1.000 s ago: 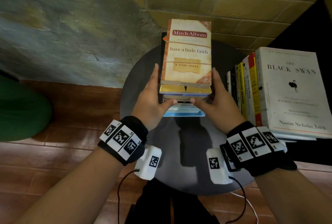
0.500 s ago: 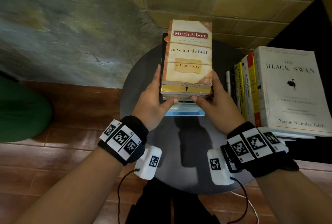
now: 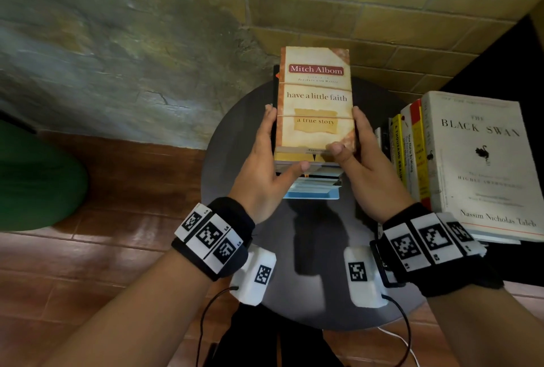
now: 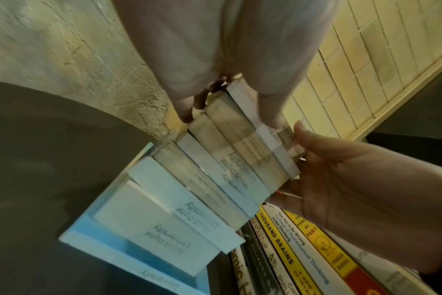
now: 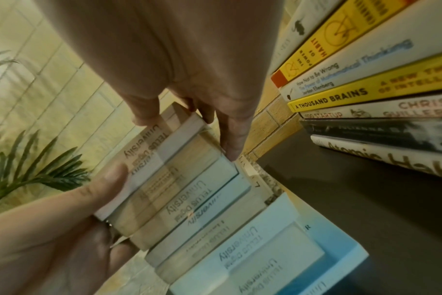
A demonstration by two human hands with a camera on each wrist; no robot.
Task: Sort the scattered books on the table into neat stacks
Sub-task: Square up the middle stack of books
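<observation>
A stack of books (image 3: 315,95) stands at the middle of the round dark table (image 3: 318,278), with "have a little faith" on top and pale blue books at the bottom. My left hand (image 3: 272,143) lies flat against the stack's left side, thumb on the near ends of the upper books. My right hand (image 3: 353,137) presses the right side, thumb on the top book's near edge. The left wrist view shows the books' near ends (image 4: 215,179) stepped unevenly between both hands. In the right wrist view my right hand (image 5: 187,133) has straight fingers along the stack (image 5: 189,189).
A second, taller stack (image 3: 477,160) with "The Black Swan" on top stands just right of my right hand, spines facing the first stack. A rough wall rises close behind the table. A green rounded object (image 3: 35,178) sits on the floor at left. Cables hang below my wrists.
Both hands have slid forward and up from the stack's lower books to its upper books. The right thumb now lies on the top book's near edge.
</observation>
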